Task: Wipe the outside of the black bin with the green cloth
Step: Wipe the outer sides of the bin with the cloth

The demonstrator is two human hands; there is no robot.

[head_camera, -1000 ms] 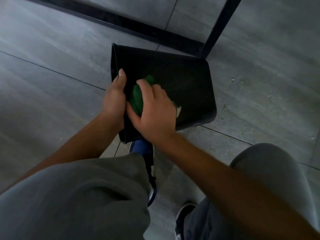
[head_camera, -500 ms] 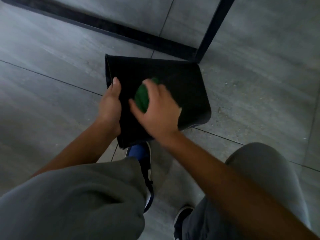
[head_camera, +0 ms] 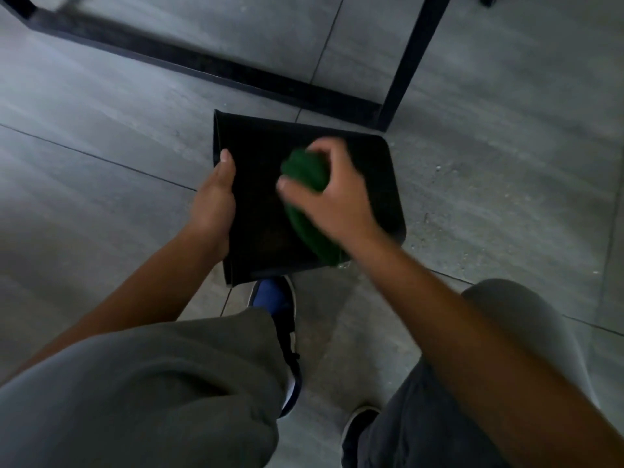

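Right hand (head_camera: 332, 194), gripping green cloth (head_camera: 304, 184), has shifted up black bin (head_camera: 371, 184) wall; left hand (head_camera: 214, 201) still clamps its edge: wiping mid-stroke.

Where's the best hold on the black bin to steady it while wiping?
Probably the black bin at its left edge, from the left, where the left hand grips now: it lies tipped, broad side up, leaving that face free for the right hand with the green cloth.
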